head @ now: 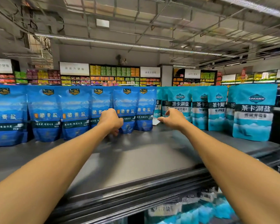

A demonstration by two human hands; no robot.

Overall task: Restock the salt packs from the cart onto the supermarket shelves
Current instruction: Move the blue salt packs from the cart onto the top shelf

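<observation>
A dark shelf top (136,159) runs across the view, with an upright row of salt packs along its far edge: dark blue packs (45,113) on the left, teal packs (254,112) on the right. More teal packs show blurred at the bottom right, below the shelf edge; whether that is the cart cannot be told.

Both arms reach far over the shelf toward the middle of the row. The left hand (111,121) is at one blue pack (127,110), second from the right end of the blue run. It covers the pack's lower left corner, fingers curled down toward the base. It looks like a grip on that edge, but blur hides the fingertips. The right hand (173,118) hangs spread and holds nothing, thumb and fingers apart, just right of the last blue pack (145,109) and in front of the first teal ones.

The pack stands with its long axis vertical, directly beyond the left hand and slightly to its right; the right hand lies further off, past the neighbouring pack. My judgement: the pack is being settled into line, and the left hand is the one placed to nudge it, while the right could steady the row's end.
</observation>
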